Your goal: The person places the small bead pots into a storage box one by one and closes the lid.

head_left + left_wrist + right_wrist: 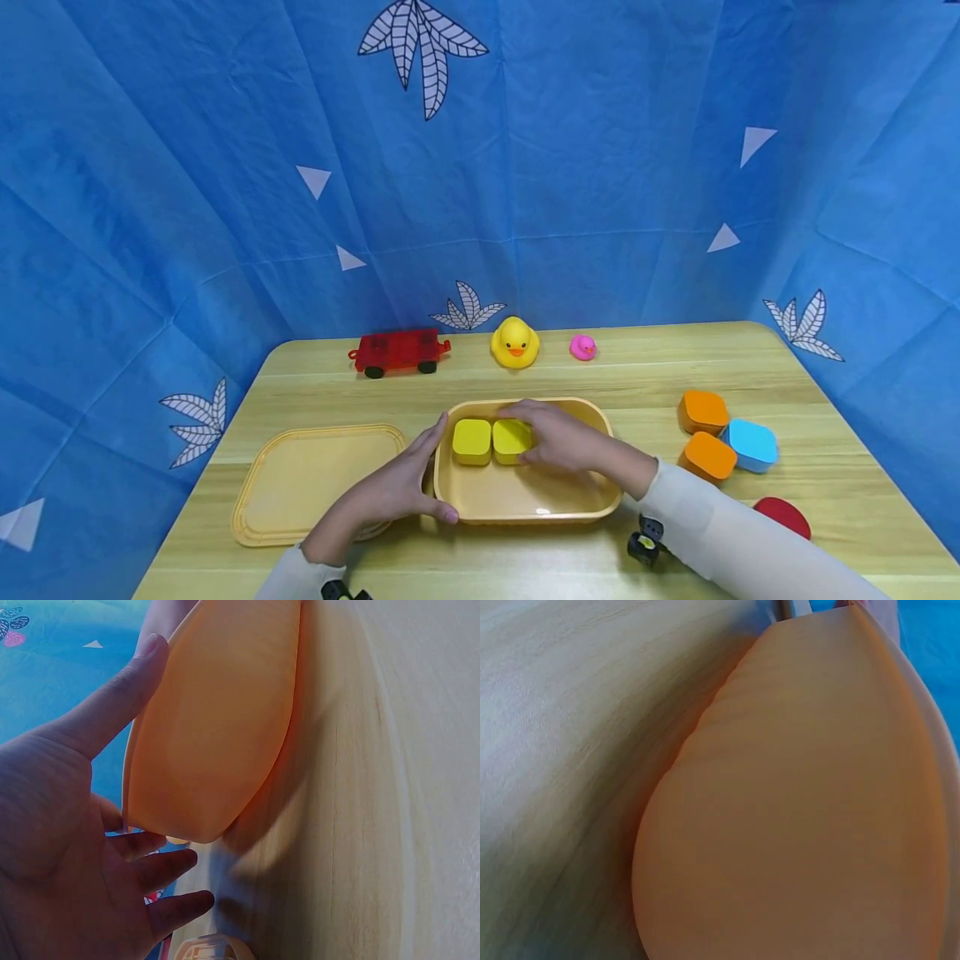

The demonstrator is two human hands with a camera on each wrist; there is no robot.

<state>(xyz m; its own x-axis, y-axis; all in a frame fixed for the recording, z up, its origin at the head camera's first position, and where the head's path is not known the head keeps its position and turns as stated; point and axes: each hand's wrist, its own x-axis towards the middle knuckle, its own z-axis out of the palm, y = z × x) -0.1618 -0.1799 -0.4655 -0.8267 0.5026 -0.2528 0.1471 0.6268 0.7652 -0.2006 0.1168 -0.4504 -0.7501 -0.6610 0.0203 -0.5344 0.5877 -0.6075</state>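
Observation:
A pale orange plastic box point(538, 495) sits on the wooden table, two yellow rounded blocks side by side in its left back part. The left yellow block point(472, 442) stands free of both hands. My right hand point(566, 437) reaches in over the box and pinches the right yellow block point(510, 442) between thumb and fingers. At the box's left end is my left hand point(401, 479), spread around the corner. In the left wrist view its thumb point(124, 697) lies against the rim and the other fingers extend past the end. The right wrist view shows only the box's outer wall point(795, 795), not the hand.
A pale orange lid point(315, 483) lies left of the box. Behind stand a red toy wagon point(397, 352), a yellow duck point(515, 342) and a small pink duck point(582, 347). At right are two orange blocks point(705, 411), a blue block point(752, 445) and a red piece point(783, 517) partly behind the sleeve.

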